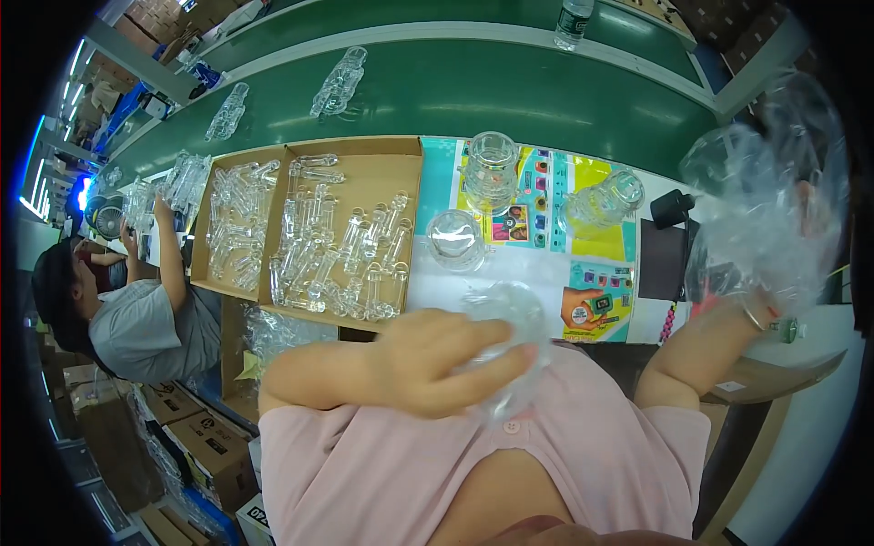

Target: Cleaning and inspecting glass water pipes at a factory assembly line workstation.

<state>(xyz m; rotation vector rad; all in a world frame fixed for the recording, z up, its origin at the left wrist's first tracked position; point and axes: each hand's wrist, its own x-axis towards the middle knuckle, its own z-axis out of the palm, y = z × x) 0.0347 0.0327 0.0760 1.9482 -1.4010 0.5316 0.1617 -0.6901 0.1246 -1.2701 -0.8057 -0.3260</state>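
My left hand [437,364] is in front of my chest, its fingers curled round a clear glass-like vessel [514,314] smeared by motion. At the far right my right hand [805,214] is raised, mostly hidden by the crumpled clear plastic bag [737,218] it grips. Ahead on the work surface, a clear ribbed vessel [492,173] stands upright. A shorter round clear piece [455,241] is just in front of it, and another clear vessel [605,202] leans or lies to the right. Printed colourful sheets [596,305] lie under and beside these pieces.
Left of the sheets, a divided cardboard tray [396,168] holds many clear tube-like pieces [323,246]. Beyond runs a green conveyor belt [510,91] bearing clear parts [340,82]. A water bottle [573,23] stands at its far edge. A co-worker [155,318] sits at left.
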